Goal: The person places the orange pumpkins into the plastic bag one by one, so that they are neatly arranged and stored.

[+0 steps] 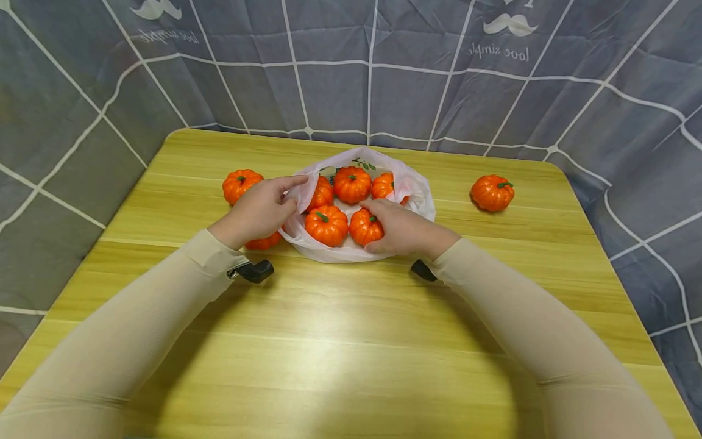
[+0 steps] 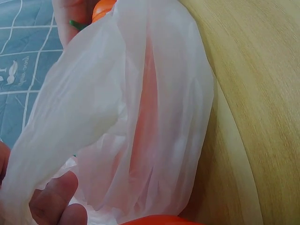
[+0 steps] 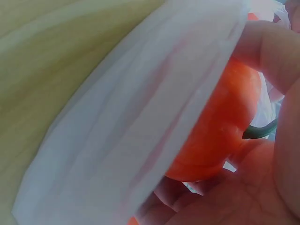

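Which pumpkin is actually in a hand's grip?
The front-right pumpkin in the white bag. The right hand holds it between thumb and fingers; the left hand grips only the bag's edge.

Mid-frame, the orange pumpkins (image 1: 352, 185) look like smooth, glossy plastic, the white bag (image 1: 421, 194) like thin, crinkled, translucent plastic film. The table (image 1: 329, 353) shows smooth, shiny wood grain. Across the top, the grey hanging (image 1: 334, 91) looks like creased cloth; the lower-corner sleeves (image 1: 131, 317) are matt cloth.

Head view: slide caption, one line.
Left hand pinches the edge of a white bag; right hand grips an orange pumpkin inside.
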Demonstrator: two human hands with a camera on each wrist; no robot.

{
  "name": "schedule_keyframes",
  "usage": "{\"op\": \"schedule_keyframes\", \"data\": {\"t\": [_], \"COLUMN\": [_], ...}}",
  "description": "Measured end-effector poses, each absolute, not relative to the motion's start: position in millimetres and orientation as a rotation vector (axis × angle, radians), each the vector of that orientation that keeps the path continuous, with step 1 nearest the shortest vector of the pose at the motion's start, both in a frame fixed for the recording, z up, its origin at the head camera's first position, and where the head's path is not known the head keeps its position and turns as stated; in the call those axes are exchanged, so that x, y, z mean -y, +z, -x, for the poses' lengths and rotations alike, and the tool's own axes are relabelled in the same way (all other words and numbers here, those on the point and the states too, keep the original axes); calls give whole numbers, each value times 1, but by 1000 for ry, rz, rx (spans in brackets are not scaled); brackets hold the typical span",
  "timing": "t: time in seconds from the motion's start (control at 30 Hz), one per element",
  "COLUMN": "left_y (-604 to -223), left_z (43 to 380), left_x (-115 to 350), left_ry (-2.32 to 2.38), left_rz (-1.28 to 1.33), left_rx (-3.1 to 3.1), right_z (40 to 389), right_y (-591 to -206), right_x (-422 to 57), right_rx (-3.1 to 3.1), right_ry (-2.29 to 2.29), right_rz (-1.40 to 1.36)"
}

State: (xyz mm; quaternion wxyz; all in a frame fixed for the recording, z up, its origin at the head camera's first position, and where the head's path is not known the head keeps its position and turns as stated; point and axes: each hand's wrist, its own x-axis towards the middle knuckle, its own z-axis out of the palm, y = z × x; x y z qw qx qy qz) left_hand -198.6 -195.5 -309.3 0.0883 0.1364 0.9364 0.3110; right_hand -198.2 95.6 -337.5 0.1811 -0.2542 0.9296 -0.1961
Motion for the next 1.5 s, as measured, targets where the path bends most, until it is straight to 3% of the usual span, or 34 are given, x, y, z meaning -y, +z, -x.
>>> {"op": "schedule_keyframes", "data": {"t": [0.63,0.93,1.17,1.5], "left_y": [-309,-307,-307,-306], "left_z": [199,198,198,199], "left_x": [196,196,196,196], "left_ry": [938,955,958,970], "left_rz": [-405,-403,-411,-407], "left_rx": [-2774,-2772,-2771,-2758], "right_z": [198,194,206,236], "right_y": [-338,-302,-280,-281], "right_x": [-99,-117,-155,-227], "right_rx": [-2620,-2744,-2937,-3036], "right_ry": [-531,-728,-839,-776], "right_rz": [740,781,563,172]}}
